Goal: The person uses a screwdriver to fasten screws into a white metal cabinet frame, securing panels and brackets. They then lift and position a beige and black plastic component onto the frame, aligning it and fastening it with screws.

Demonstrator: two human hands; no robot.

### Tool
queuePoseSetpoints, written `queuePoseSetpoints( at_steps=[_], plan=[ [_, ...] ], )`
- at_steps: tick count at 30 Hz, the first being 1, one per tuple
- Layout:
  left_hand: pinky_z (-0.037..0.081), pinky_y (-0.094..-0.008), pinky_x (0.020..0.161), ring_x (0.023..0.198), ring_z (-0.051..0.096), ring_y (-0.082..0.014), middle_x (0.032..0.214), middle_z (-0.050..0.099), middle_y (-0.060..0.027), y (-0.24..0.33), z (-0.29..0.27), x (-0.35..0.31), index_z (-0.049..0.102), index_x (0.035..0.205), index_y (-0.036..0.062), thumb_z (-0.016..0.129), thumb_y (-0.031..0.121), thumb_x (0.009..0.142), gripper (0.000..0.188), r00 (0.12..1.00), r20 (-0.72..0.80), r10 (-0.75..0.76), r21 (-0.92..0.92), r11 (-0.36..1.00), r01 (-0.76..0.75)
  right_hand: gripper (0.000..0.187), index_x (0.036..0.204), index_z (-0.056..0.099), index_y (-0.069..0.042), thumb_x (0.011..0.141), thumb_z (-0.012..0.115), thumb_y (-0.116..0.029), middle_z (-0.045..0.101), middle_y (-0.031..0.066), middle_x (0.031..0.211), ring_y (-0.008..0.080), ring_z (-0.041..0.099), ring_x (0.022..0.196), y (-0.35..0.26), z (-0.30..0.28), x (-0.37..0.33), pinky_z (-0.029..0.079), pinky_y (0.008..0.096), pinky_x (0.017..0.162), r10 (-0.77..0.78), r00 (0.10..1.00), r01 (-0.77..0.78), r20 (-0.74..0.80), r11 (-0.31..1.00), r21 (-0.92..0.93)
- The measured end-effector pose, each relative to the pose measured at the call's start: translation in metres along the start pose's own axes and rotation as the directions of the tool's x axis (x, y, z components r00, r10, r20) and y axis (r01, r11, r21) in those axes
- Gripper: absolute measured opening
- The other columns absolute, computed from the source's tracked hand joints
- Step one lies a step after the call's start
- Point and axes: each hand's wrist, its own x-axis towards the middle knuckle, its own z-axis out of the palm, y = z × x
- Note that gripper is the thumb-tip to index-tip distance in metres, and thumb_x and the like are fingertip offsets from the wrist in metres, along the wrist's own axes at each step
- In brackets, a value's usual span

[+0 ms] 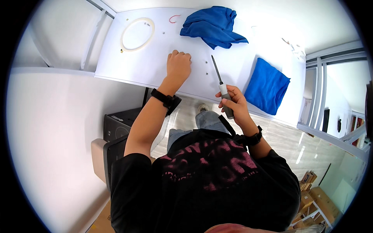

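Observation:
In my right hand (235, 102) is a screwdriver (223, 89) with a grey and white handle, its dark shaft slanting up and away over the white table (155, 72). My fingers wrap the handle near the table's front edge. My left hand (179, 64) rests on the tabletop with its fingers curled in; whatever it may hold is hidden. Between the hands lie two small metal pieces, one screw-like piece (206, 62) and another small piece (207, 73) nearer me. A further small piece (163, 33) sits beyond my left hand.
A cream-coloured ring (152, 35) lies at the far left, with small bits in and around it. Near it is a thin red curved wire (173, 16). One blue cloth (211, 26) is bunched at the back; a folded blue cloth (267, 87) lies right. A black box (116, 123) stands below left.

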Motion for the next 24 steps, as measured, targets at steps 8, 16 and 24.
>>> queuePoseSetpoints(
  at_steps=[8,16,24],
  plan=[
    [0.047,-0.0360,0.073,0.084,0.059,-0.0237,0.083,0.066,-0.0091,-0.003,-0.021,-0.011,0.062,0.082,0.0054,0.063,0.007,0.081,0.002,0.966,0.015,-0.257,-0.654,0.728,0.204,0.058,0.130,0.045,-0.006,0.076,0.060,0.008,0.056,0.0135,0.114,0.0114,0.055,0.077,-0.002,-0.001,0.009,0.047,0.0233,0.062,-0.029,0.995,0.051,0.097,0.971,-0.232],
    [0.051,-0.0315,0.084,0.093,0.063,-0.0209,0.096,0.065,-0.0119,-0.028,-0.089,-0.126,0.058,0.094,0.0027,0.054,0.008,0.091,0.007,0.742,0.417,-0.524,-0.877,-0.447,0.177,0.040,0.117,0.058,-0.006,0.078,0.063,0.001,0.061,0.0008,0.083,0.0036,0.053,0.068,0.004,0.046,0.007,0.043,0.0180,0.058,0.035,0.963,0.058,0.268,0.942,-0.332],
    [0.056,-0.0284,0.077,0.086,0.066,-0.0189,0.097,0.066,-0.0153,-0.046,-0.111,-0.243,0.062,0.099,-0.0020,0.053,0.003,0.090,0.013,0.617,0.291,-0.731,-0.937,-0.347,0.031,0.037,0.113,0.061,-0.003,0.076,0.064,-0.001,0.062,0.0019,0.088,0.0060,0.055,0.076,0.028,0.103,-0.011,0.044,0.0199,0.069,0.221,0.865,0.032,0.451,0.872,-0.488]
  ],
)
